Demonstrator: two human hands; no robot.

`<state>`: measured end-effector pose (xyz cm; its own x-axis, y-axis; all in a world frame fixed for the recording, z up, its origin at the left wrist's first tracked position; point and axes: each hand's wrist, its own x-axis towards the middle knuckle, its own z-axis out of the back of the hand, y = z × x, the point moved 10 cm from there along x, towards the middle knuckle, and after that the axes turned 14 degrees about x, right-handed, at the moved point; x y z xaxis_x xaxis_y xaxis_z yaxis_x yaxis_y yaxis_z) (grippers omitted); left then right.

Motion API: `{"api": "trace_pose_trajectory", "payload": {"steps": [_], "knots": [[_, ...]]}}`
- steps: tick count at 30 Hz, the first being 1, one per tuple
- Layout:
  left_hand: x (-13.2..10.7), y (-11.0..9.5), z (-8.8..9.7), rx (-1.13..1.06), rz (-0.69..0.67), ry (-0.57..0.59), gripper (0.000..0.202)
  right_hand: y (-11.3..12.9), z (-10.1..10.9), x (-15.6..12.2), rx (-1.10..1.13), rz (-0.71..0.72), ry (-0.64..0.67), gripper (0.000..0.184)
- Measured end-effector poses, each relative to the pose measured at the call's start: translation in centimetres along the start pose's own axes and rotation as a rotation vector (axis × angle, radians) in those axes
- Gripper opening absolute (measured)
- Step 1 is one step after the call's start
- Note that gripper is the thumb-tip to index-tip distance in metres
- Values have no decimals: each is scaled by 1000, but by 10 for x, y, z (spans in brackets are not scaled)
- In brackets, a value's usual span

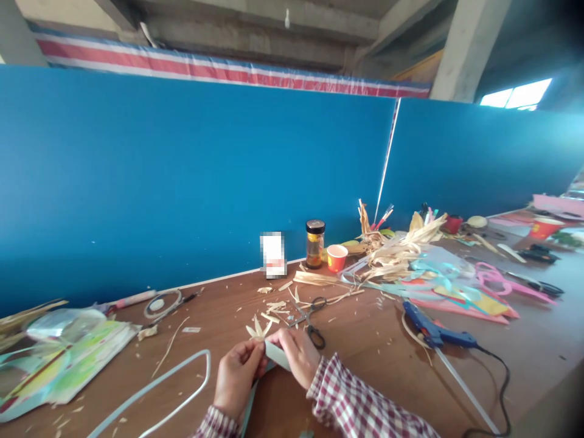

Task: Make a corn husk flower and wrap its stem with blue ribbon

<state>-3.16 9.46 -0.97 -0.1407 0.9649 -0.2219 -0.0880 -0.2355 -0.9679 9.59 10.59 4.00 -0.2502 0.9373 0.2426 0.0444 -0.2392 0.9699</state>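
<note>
Low in the middle of the head view, my left hand [237,374] and my right hand [297,356] meet over the brown table [365,359]. Both pinch a pale light-blue strip [276,354] that runs down between my wrists. A small flower of dry straw petals [258,330] sticks up just above my left fingertips. Black-handled scissors [310,316] lie a little beyond my right hand, among straw scraps.
A blue glue gun [431,331] with a black cord lies to the right. Farther back stand a dark-lidded jar [314,244], an orange paper cup [336,258] and a heap of dry husks [396,249]. A white loop [182,380] and a printed plastic bag [64,359] lie left.
</note>
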Motion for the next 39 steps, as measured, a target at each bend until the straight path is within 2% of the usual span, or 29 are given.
{"api": "trace_pose_trajectory", "payload": {"steps": [4,8,12,16,19,23,28,34,37,39], "knots": [[-4,-10,-7,-9,-65,63,32,-14,3,3,114,-117,41,32],[-5,-9,-3,-15,-81,9,34,-18,3,2,140,-193,70,35],[-2,-5,1,-11,-98,-25,33,0,2,1,48,-95,74,30],[-2,-6,-3,29,-109,17,33,13,7,1,-62,-25,-14,16],[-3,-10,-7,80,-121,32,34,13,13,2,-94,-34,-80,11],[-6,-12,-8,101,-130,32,34,12,13,3,-133,-5,-97,11],[-6,-5,-7,23,-50,50,40,9,16,3,-157,13,-135,14],[-6,4,-13,-154,41,104,34,9,14,4,-26,9,-84,13],[-5,4,-11,-167,29,85,34,8,11,3,-8,24,-71,13],[-4,3,-13,-144,29,112,34,6,10,3,-16,30,-69,12]]}}
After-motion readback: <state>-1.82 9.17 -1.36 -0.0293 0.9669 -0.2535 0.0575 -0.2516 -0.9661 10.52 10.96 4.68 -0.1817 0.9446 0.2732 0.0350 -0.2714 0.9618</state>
